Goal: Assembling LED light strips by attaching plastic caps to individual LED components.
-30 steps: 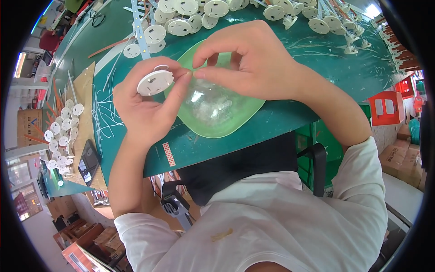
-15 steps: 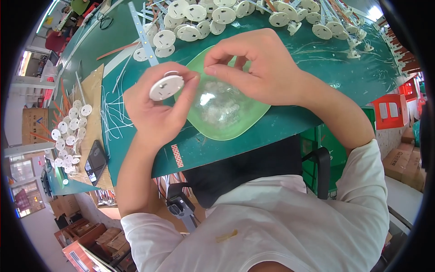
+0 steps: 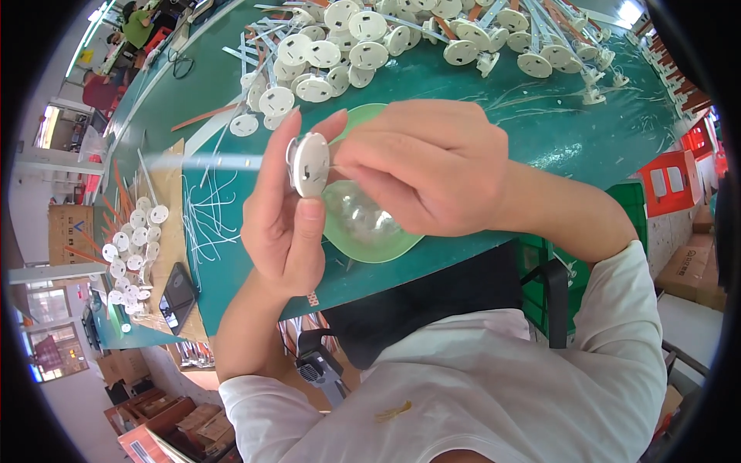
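Observation:
My left hand [image 3: 282, 231] holds a white round slotted disc [image 3: 312, 171] by its edge, the disc stood nearly on edge with its face turned right. A pale strip [image 3: 212, 162], smeared by motion, runs left from behind that hand. My right hand [image 3: 432, 170] is closed in a pinch against the face of the disc; what sits between its fingertips is too small and hidden to name. Under the hands stands a green bowl [image 3: 386, 255] with small clear, shiny pieces [image 3: 363, 216] in it, partly covered by my right hand.
Many similar white discs with strips [image 3: 367, 54] are heaped along the far side of the green table [image 3: 532, 127]. At left, a cardboard sheet [image 3: 171, 231] carries more discs [image 3: 139, 239] and a dark phone [image 3: 178, 297]. Thin white wires [image 3: 208, 212] lie beside it.
The disc has turned from facing up to nearly upright, and its strip has swung left. My right hand has moved down and left to meet the disc.

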The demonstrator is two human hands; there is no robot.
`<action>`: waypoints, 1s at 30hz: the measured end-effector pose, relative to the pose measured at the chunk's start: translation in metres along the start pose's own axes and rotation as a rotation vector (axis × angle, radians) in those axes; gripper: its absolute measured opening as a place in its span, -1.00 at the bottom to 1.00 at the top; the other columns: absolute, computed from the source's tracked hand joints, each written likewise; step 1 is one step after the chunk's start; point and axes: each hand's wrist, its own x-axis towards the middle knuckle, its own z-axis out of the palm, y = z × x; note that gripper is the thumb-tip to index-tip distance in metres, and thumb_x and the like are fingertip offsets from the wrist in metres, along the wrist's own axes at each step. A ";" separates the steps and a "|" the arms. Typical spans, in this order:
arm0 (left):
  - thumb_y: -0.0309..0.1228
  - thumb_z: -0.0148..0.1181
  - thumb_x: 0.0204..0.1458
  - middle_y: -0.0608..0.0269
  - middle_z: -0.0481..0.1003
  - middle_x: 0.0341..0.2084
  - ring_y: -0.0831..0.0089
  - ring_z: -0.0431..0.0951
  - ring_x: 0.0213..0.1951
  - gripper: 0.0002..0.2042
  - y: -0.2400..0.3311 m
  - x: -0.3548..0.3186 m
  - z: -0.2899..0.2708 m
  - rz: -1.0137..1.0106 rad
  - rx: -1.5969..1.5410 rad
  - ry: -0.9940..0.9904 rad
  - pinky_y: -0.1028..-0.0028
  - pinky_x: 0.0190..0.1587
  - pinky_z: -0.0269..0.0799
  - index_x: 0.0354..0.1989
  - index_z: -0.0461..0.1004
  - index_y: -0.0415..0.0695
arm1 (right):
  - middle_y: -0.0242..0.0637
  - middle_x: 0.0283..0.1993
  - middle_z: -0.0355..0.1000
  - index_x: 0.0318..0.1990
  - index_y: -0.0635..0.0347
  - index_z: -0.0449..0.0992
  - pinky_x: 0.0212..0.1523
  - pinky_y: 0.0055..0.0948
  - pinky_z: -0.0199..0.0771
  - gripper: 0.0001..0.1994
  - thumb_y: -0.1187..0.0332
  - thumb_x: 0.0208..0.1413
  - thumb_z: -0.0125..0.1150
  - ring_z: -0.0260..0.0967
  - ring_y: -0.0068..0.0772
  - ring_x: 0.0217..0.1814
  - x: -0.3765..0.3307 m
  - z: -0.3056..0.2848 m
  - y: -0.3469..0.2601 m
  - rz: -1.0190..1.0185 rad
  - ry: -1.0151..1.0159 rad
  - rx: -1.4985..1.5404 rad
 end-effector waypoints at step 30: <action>-0.38 0.39 0.07 -0.33 0.47 0.05 0.19 0.56 0.06 -0.30 0.004 -0.010 0.007 -0.126 -0.222 0.260 0.39 0.07 0.51 0.33 0.18 -0.37 | -0.25 -0.43 0.52 -0.31 0.31 0.56 -0.51 -0.45 0.51 -0.83 0.60 -0.12 0.34 0.50 -0.29 -0.50 -0.004 0.006 -0.007 -0.024 0.021 0.040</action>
